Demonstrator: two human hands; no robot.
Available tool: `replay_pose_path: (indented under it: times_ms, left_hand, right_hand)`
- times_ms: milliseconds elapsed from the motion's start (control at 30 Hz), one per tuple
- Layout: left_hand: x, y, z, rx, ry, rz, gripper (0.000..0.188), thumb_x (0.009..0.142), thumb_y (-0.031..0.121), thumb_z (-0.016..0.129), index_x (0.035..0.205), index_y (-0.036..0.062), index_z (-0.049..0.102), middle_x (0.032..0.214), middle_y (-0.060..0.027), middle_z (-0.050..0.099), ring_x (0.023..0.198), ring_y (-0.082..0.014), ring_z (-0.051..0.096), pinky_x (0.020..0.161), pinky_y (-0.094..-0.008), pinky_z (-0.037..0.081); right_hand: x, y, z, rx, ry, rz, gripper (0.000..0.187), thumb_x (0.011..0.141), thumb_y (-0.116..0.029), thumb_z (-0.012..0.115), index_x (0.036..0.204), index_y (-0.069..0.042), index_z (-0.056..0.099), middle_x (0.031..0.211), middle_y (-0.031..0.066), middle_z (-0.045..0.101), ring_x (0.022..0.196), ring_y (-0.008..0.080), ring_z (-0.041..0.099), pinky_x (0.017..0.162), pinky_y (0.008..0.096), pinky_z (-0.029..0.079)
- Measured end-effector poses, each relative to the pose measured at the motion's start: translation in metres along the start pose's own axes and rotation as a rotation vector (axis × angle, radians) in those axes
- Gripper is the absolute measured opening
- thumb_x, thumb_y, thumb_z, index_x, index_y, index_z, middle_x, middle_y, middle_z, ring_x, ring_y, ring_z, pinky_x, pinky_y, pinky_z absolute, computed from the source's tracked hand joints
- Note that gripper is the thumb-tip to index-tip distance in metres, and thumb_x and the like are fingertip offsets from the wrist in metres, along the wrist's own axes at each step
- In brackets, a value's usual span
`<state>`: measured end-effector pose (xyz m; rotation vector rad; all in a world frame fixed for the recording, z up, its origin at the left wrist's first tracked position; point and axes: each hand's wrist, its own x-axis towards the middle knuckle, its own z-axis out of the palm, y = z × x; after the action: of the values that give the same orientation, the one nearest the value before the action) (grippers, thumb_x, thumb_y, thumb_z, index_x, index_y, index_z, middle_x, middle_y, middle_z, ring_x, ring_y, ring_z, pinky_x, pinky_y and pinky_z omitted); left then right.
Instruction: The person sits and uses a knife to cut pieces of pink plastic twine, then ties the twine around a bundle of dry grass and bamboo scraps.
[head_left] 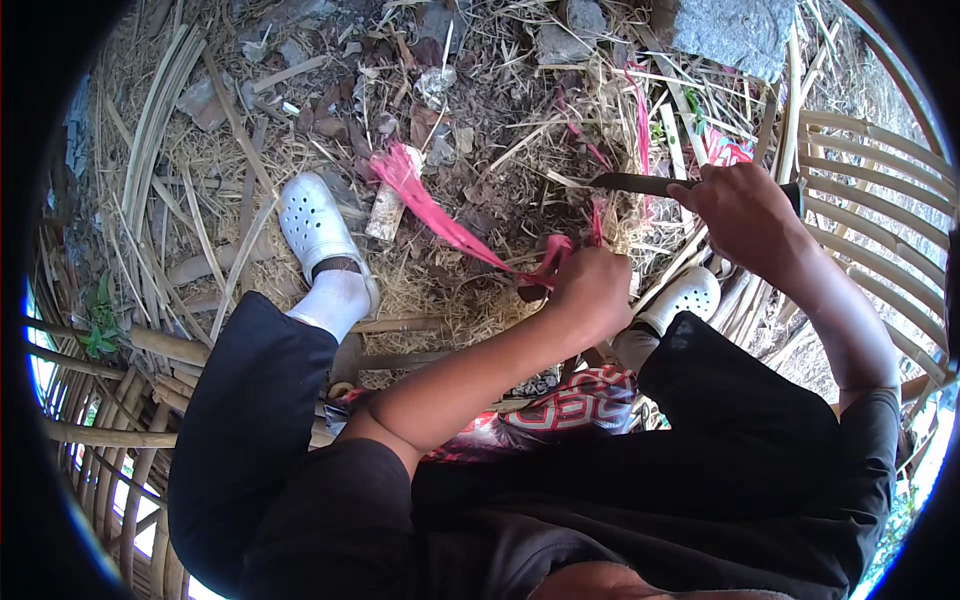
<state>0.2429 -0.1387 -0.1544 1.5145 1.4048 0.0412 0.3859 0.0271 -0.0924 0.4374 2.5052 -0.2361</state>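
Black, softly creased cloth of the wearer's shirt (480,555) fills the lower edge, closest to the camera. At the middle of the view, a bright pink strip (440,218), thin and fibrous, runs slantwise above the littered ground; its upper left end spreads into a broad, frayed fan, and its lower end narrows and crumples at the left hand (592,288). That bare hand is clenched, knuckles up, gripping the strip. To the upper right, the right hand (742,215) grasps a knife (640,184) with a slim, dark blade. The blade points left, above and apart from the left fist.

Beside the strip's frayed end lies a short, pale, rough cylinder (387,212). More thin pink strands (641,115) hang among dry straw near the knife. Around these spread brown soil, curled leaves and splintery slivers. Two smooth white clogs (318,225), pierced with round holes, flank the hands, the left one worn over a white sock (334,300). Between the black-trousered legs sits a glossy, wrinkled red, white and black printed sheet (570,405). Farther out, a rugged grey stone (735,35) lies at the top, and curved, smooth slats (880,190) arch along the right.
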Motion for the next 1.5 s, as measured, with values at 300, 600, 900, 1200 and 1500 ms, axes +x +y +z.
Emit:
replay_pose_path:
  times_ms: [300,600,900,1200,1500]
  left_hand:
    - [-0.003,0.001,0.000,-0.130,0.038,0.020,0.011,0.073,0.010,0.068,0.071,-0.0001,0.066,0.062,-0.0241,0.063,0.065,-0.0388,0.068,0.061,-0.0467,0.054]
    - [0.002,-0.004,-0.004,-0.028,0.035,-0.045,0.012,0.069,0.010,0.068,0.075,0.0004,0.067,0.067,-0.0233,0.065,0.066,-0.0375,0.069,0.061,-0.0455,0.055]
    - [0.009,-0.015,-0.006,0.046,0.019,-0.086,0.011,0.067,0.009,0.065,0.076,0.0023,0.068,0.071,-0.0212,0.067,0.068,-0.0353,0.070,0.061,-0.0449,0.055]
    - [0.007,-0.020,-0.007,0.037,0.030,-0.094,0.013,0.064,0.007,0.066,0.076,0.0011,0.069,0.072,-0.0219,0.068,0.068,-0.0358,0.070,0.061,-0.0443,0.056]
    - [0.009,-0.021,-0.007,0.094,0.029,-0.092,0.015,0.072,0.014,0.069,0.077,-0.0001,0.069,0.071,-0.0212,0.066,0.069,-0.0359,0.069,0.062,-0.0451,0.054]
  right_hand:
    - [-0.002,0.006,-0.039,0.109,-0.047,0.076,0.006,0.078,-0.004,0.064,0.081,-0.008,0.068,0.076,0.0089,0.069,0.074,0.0256,0.069,0.068,0.0377,0.054]
    - [0.022,0.009,-0.044,0.293,0.305,0.178,0.031,0.082,0.001,0.058,0.107,-0.008,0.074,0.067,0.0134,0.066,0.062,0.0281,0.066,0.058,0.0398,0.054]
    - [0.050,-0.008,0.032,0.234,0.270,0.062,0.029,0.098,-0.005,0.044,0.120,0.001,0.062,0.056,0.0044,0.052,0.045,0.0185,0.047,0.042,0.0345,0.040]
    - [0.066,-0.022,-0.014,0.215,0.360,0.131,0.037,0.094,-0.005,0.047,0.128,-0.006,0.060,0.067,0.0108,0.059,0.051,0.0237,0.056,0.047,0.0388,0.045]
    - [0.058,-0.050,0.016,0.257,0.128,0.033,0.043,0.092,-0.005,0.049,0.135,-0.005,0.054,0.072,0.0149,0.060,0.058,0.0288,0.062,0.052,0.0430,0.050]
